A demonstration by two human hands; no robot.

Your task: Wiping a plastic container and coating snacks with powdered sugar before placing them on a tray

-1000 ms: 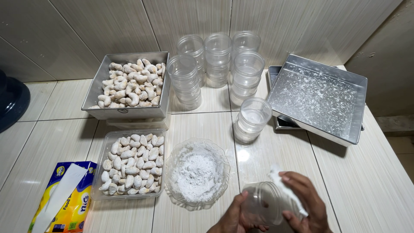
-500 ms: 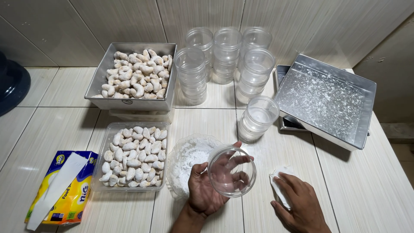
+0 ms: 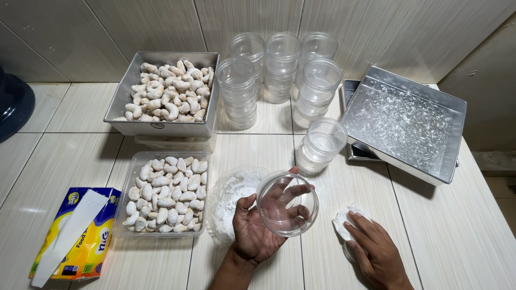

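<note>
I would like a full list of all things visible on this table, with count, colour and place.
metal tray of crescent cookies: one, silver, back left
plastic box of cookies: one, clear, front left
bowl of white powder: one, clear, front centre
stacked round jars: several stacks, clear, back centre
empty metal tray: one, silver, powder-dusted, tilted, right
tissue pack: one, yellow and blue, front left corner
dark object: one, far left edge
held jar: one, clear, in left hand
crumpled tissue: one, white, under right hand
left hand: front centre
right hand: front right
</note>
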